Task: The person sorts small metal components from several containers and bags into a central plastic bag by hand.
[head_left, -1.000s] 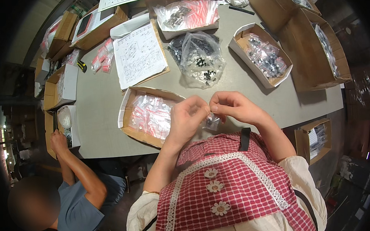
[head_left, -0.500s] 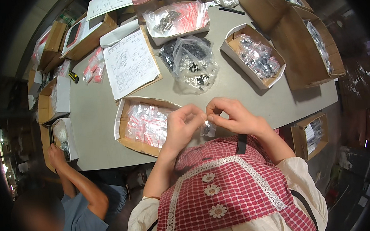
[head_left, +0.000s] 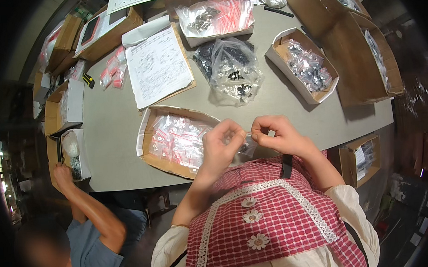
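A small clear plastic zip bag (head_left: 247, 148) hangs between my hands in front of my apron, with dark bits inside too small to name. My left hand (head_left: 223, 143) pinches one end of its top edge between thumb and forefinger. At the other end, the thumb and forefinger of my right hand (head_left: 281, 136) are closed on the same edge. Left of the bag, partly behind my left hand, stands an open carton (head_left: 150, 158) holding many small red-striped zip bags (head_left: 176, 135) with white washer-like rings.
Beyond my hands lies a clear bag of black parts (head_left: 235, 79). A carton of filled bags (head_left: 305, 95) stands right, and another carton (head_left: 218, 38) farther back. Printed sheets (head_left: 157, 64) and a yellow utility knife (head_left: 89, 81) lie left. A co-worker's hand (head_left: 62, 174) reaches into a box.
My fingertips have drawn slightly apart along the top edge of the zip bag, both still pinching. The whole view has shifted a little, so the table's things sit farther right.
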Tool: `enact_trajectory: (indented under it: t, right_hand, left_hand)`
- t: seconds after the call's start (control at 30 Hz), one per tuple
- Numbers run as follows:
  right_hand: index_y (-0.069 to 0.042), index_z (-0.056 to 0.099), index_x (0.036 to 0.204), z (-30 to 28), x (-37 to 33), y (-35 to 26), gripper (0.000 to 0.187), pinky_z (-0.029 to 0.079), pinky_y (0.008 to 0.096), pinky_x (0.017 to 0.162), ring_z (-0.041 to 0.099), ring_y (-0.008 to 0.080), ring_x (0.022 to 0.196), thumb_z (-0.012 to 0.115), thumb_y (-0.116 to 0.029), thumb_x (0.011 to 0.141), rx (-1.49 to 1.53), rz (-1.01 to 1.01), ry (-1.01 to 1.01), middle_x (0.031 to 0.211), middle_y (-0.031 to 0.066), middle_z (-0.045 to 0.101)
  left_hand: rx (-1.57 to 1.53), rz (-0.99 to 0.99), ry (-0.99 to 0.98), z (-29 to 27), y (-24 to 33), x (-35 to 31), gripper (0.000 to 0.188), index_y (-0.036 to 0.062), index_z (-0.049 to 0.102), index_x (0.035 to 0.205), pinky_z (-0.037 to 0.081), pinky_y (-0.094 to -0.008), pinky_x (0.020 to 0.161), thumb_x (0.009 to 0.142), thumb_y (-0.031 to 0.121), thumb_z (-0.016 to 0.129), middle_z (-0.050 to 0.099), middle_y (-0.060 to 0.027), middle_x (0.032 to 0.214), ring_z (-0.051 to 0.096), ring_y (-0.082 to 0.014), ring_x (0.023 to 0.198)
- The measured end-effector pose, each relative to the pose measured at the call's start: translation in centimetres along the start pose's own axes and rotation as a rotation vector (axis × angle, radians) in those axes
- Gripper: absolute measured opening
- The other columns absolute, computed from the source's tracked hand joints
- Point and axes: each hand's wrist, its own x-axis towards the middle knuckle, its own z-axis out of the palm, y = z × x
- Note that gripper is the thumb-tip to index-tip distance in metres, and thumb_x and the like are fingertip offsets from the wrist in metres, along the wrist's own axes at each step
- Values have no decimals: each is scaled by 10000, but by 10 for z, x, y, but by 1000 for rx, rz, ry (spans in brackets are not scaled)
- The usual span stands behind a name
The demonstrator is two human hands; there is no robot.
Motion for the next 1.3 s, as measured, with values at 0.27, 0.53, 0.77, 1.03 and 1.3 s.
enact_trajectory:
  t: [0.27,0.53,0.77,1.03,1.3]
  right_hand:
    - [-29,659,929,-34,-8,30,94,507,263,674,605,101,733,656,-118,959,410,-9,502,807,24,631]
    - [-14,682,1081,-55,-4,50,166,511,264,760,652,123,850,645,-117,955,464,79,621,984,71,720]
    - [-21,642,1204,17,37,24,283,520,280,823,649,130,969,639,-206,990,308,40,201,1090,50,699]
    - [-9,624,1072,55,59,6,205,523,236,702,612,61,782,714,-149,951,699,149,-92,856,-8,647]
    - [9,664,1031,52,44,12,193,512,273,653,627,119,736,682,-77,859,128,14,21,870,51,664]
  left_hand:
    - [315,-19,397,-35,-1,7,139,4,637,911,482,-263,650,947,130,682,682,-33,783,620,-111,705]
    - [1153,-95,312,-95,-31,13,356,-12,638,1011,501,-494,800,857,290,746,704,-155,890,652,-380,836]
    - [155,-233,337,-87,-5,-2,204,-9,728,976,493,-278,633,950,184,667,739,-102,834,682,-167,723]
    - [-74,-95,321,-60,9,-21,133,1,705,984,466,-200,654,984,120,646,731,-51,866,676,-93,786]
    - [258,-38,206,-45,14,-18,154,0,683,1023,557,-297,697,915,104,715,734,-93,892,703,-139,820]
